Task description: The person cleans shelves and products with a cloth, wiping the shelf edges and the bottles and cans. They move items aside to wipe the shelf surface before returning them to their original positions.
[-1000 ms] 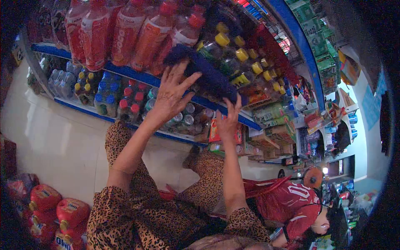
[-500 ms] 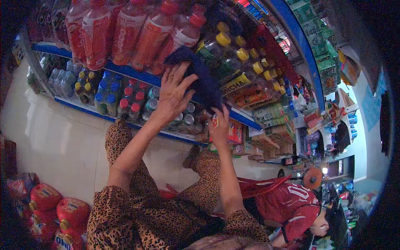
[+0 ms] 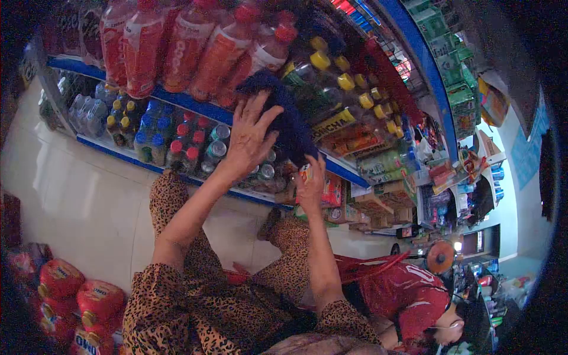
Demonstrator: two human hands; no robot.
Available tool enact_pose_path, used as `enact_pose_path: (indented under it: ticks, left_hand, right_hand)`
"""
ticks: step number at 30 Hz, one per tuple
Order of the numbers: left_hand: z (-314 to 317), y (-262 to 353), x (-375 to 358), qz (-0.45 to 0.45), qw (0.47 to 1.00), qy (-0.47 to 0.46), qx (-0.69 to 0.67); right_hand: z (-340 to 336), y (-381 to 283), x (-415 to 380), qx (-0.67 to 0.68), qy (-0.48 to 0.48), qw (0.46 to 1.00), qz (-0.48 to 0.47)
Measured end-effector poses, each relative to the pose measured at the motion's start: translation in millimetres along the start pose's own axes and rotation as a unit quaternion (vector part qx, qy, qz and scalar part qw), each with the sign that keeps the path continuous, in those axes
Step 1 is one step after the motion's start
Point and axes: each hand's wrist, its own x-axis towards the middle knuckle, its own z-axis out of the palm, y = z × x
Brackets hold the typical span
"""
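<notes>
A dark blue cloth (image 3: 287, 121) lies across the shelf's front edge, between the red-capped drink bottles (image 3: 198, 50) and the yellow-capped bottles (image 3: 331, 80). My left hand (image 3: 249, 142) rests against the cloth's left side with its fingers spread. At the lower end of the cloth, my right hand (image 3: 312, 182) has its thumb and fingers closed on the fabric. A small colourful patch shows between the fingers of that hand.
Below is a lower shelf with small bottles (image 3: 152, 139) and cans (image 3: 218, 148). Red detergent bottles (image 3: 100, 302) stand at lower left on the tiled floor (image 3: 106, 207). A person in a red shirt (image 3: 408, 290) bends close by on my right. Stacked cartons (image 3: 384, 198) sit beyond the shelf.
My left hand has shifted slightly right along the cloth, while the right hand stays at its lower end. The person in red has leaned lower.
</notes>
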Motion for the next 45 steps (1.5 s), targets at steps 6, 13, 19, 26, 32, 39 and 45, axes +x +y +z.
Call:
enact_pose_path:
  ticks: [6,13,19,26,32,39,45]
  left_hand:
    - [0,5,1,-0.009,1.000,0.014,-0.023]
    - [2,8,3,-0.005,1.000,0.019,-0.020]
    - [-8,15,7,-0.022,0.996,0.004,-0.085]
    - [-12,17,10,-0.024,0.997,-0.017,-0.075]
    - [-14,24,10,-0.022,0.998,-0.014,-0.054]
    - [-17,24,10,-0.030,0.999,-0.024,-0.026]
    - [-4,25,4,-0.016,0.999,-0.032,0.026]
  right_hand:
    - [-18,-9,15,-0.028,0.061,0.997,-0.040]
    - [-44,-12,46,0.015,0.111,0.991,-0.068]
    - [-72,-36,78,-0.031,0.146,0.983,-0.110]
    - [-71,-42,90,-0.016,0.143,0.984,-0.107]
    - [-63,-24,70,-0.022,0.114,0.990,-0.077]
    - [-45,10,48,0.063,-0.004,0.997,0.050]
    - [-30,35,39,0.004,-0.069,0.998,0.000]
